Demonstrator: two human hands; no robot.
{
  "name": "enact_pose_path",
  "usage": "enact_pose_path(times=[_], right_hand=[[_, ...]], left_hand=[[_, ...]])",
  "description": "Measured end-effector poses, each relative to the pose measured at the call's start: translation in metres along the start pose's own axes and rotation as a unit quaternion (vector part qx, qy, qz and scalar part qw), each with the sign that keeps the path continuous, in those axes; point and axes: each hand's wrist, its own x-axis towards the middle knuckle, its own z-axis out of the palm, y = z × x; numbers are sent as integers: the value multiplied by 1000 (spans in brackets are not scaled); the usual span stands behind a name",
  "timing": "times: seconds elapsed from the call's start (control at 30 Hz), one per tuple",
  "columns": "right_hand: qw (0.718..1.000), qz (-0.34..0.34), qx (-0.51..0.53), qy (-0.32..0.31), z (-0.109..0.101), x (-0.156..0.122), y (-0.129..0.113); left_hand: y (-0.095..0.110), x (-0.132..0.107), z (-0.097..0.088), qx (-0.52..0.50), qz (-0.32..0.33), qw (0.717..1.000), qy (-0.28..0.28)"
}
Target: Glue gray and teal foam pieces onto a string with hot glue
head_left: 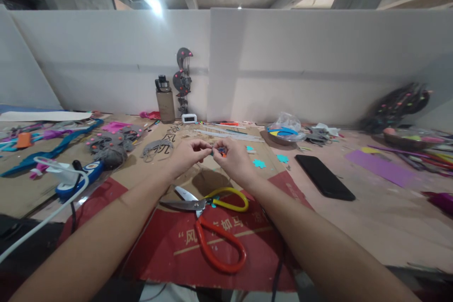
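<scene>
My left hand [187,153] and my right hand [233,159] meet above the middle of the table, fingers pinched together on a small craft piece [220,151] with teal and orange bits. What exactly it is stays too small to name. Right below the hands lie two pairs of scissors on red-printed cardboard [170,245]: one with yellow handles [226,200] and one with red handles [215,245]. Small teal foam flowers [259,163] lie just right of my right hand.
A black phone [324,177] lies to the right, a purple sheet [384,167] beyond it. A metal bowl under a plastic bag [285,132], a bottle [165,100], a grey moon-shaped ornament [183,78] and a small clock stand by the white back panel. A glue gun [76,177] and felt scraps are left.
</scene>
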Motion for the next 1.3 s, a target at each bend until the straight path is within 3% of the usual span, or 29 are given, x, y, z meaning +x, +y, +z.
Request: enact_pose_path(times=[0.13, 0.27, 0.47, 0.67, 1.07, 1.3], right_hand=[[998, -44, -52, 1, -1, -1, -2], [998, -59, -27, -17, -1, -1, -2], [1000, -13, 24, -6, 0, -2, -3], [998, -52, 4, -18, 0, -2, -2], [1000, -10, -9, -15, -4, -1, -5], [1000, -7, -9, -3, -1, 0, -2]], left_hand=[[5, -3, -1, 73, 29, 997, 16], [3, -3, 0, 80, 28, 996, 29], [-1, -1, 0, 48, 14, 997, 62], [-5, -1, 1, 28, 18, 998, 51], [-1, 1, 2, -116, 2, 993, -34], [-3, 2, 5, -150, -12, 989, -15]])
